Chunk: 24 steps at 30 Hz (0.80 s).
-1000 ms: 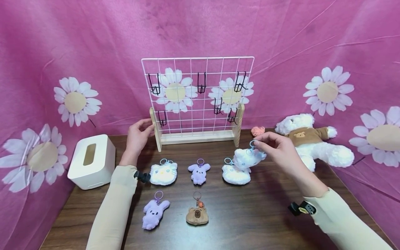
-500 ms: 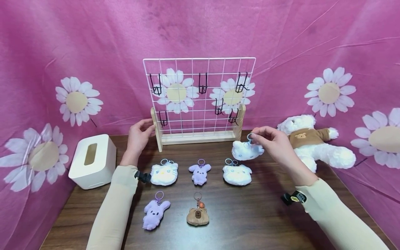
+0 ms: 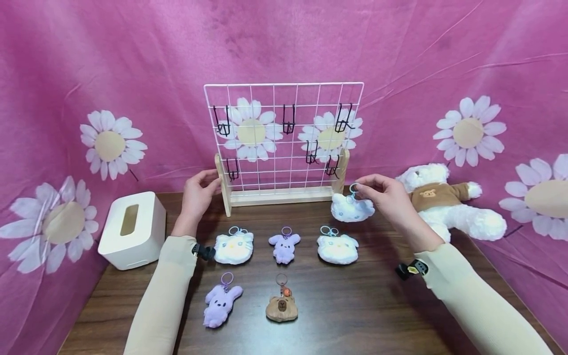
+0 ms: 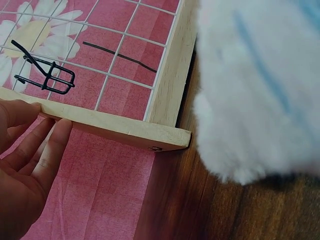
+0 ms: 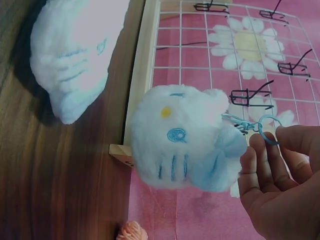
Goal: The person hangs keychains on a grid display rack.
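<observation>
Pinched between thumb and fingers of the right hand (image 3: 386,197), a blue ring (image 5: 260,125) holds up a white plush cat (image 3: 352,208), off the table (image 3: 346,305) at right of centre in the head view. Thumb and fingers of the left hand (image 3: 198,197) grasp the left wooden upright (image 3: 224,192) of a white grid rack (image 3: 284,198).

Ring end uppermost, the cat's ears point up the head frame and its eyes sit low on the face, which is towards the camera. Its long axis runs roughly across the frame; in the right wrist view that axis runs up and down the picture, ring to the right, blue bow at lower right.

The rack's right upright (image 3: 340,175) stands close by the held cat, and black hooks (image 3: 289,129) hang on the grid. Below the cat lies another white plush (image 3: 337,250). Further left on the table are a purple rabbit (image 3: 284,249) and a third white cat (image 3: 232,249); lower in the frame, a second purple rabbit (image 3: 218,308) and a brown animal head (image 3: 281,309). A white tissue box (image 3: 153,236) stands at left, a white teddy (image 3: 470,219) lies at right.

The teddy's brown top bears an animal emblem — any lettering is too small to read.
</observation>
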Each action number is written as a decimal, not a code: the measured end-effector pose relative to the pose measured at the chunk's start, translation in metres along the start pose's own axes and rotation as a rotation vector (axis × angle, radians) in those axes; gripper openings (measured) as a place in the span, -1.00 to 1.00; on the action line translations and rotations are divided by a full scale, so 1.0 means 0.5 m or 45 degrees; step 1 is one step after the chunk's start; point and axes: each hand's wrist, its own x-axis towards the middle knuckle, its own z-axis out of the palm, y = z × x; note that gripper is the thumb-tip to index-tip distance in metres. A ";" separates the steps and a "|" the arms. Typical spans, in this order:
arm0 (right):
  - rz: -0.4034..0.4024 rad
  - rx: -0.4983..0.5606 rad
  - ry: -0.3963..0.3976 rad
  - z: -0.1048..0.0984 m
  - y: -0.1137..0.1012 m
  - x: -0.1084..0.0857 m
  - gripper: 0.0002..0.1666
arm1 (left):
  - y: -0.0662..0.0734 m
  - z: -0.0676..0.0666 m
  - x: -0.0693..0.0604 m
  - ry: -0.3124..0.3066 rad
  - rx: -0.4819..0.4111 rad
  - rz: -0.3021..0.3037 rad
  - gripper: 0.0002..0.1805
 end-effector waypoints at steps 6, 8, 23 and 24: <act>-0.004 0.004 0.001 0.004 0.004 0.017 -0.61 | -0.001 0.000 -0.003 0.004 0.019 -0.002 -0.57; -0.014 0.005 -0.005 0.005 0.005 0.024 -0.61 | -0.001 0.000 -0.002 0.008 0.015 -0.001 -0.58; 0.027 -0.020 -0.076 0.027 0.012 0.070 -0.61 | -0.005 0.004 0.001 0.021 0.021 0.020 -0.59; 0.026 -0.034 -0.074 0.029 0.012 0.073 -0.61 | -0.005 0.004 0.001 0.022 0.023 0.019 -0.59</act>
